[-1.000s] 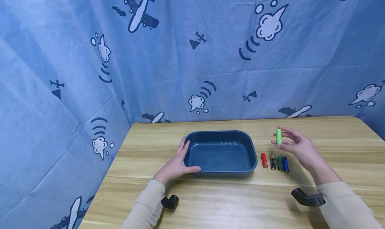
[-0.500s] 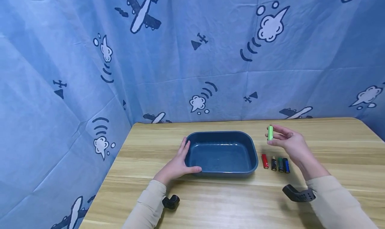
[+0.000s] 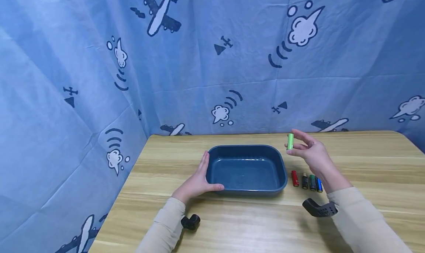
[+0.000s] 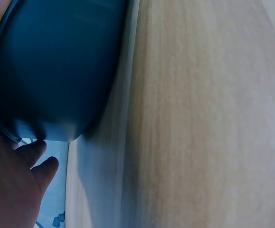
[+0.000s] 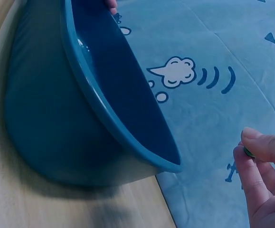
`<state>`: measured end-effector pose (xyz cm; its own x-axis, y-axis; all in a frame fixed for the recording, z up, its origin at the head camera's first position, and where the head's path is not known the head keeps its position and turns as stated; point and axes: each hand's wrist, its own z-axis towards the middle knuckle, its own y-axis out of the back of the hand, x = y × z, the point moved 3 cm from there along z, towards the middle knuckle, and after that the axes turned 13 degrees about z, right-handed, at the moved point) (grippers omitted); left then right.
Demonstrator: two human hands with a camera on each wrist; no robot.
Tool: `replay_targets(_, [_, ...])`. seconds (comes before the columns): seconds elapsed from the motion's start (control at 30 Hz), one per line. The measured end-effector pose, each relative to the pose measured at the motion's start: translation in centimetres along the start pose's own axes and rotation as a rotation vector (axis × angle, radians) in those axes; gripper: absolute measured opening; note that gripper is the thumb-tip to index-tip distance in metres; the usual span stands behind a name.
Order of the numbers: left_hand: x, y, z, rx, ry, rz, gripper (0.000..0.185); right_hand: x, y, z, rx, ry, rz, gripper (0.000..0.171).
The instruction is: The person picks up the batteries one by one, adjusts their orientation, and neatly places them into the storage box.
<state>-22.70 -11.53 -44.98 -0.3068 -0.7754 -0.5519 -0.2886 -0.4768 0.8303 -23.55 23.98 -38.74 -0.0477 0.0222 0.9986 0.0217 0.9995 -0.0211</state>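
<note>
My right hand (image 3: pixel 312 153) pinches a light green battery (image 3: pixel 290 141) upright between thumb and fingers. It is raised above the table, just beyond the right end of a dark blue rectangular basin (image 3: pixel 280 191). In the right wrist view only a small green end of the battery (image 5: pixel 249 152) shows between the thumb and fingertips. At the basin's left end rests my left hand (image 3: pixel 196 183), its thumb along the near rim and its extended fingers against the left side. The basin's visible inside holds nothing.
Right of the basin lie a red battery (image 3: pixel 295 178), a black battery (image 3: pixel 304 181), a dark green battery (image 3: pixel 313 183) and a blue battery (image 3: pixel 319 184) in a row on the wooden table (image 3: pixel 252 223). A blue patterned curtain (image 3: pixel 186 68) hangs behind.
My right hand has moved left and slightly up with the light green battery, toward the basin. The left hand stays at the basin's left end. The head view has shifted slightly.
</note>
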Motion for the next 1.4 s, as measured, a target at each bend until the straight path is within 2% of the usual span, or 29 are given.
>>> replay_targets(0.27, [0.0, 0.0, 0.1, 0.008, 0.017, 0.000, 0.119, 0.1, -0.4, 0.1, -0.014, -0.012, -0.002, 0.081])
replay_targets(0.53, [0.1, -0.2, 0.0, -0.005, -0.005, 0.008, 0.118, 0.2, -0.9, 0.0, -0.009, -0.006, -0.004, 0.080])
replay_targets(1.4, [0.2, -0.1, -0.1, 0.004, -0.036, -0.013, 0.132, 0.7, -3.9, 0.7, 0.080, 0.003, 0.052, 0.073])
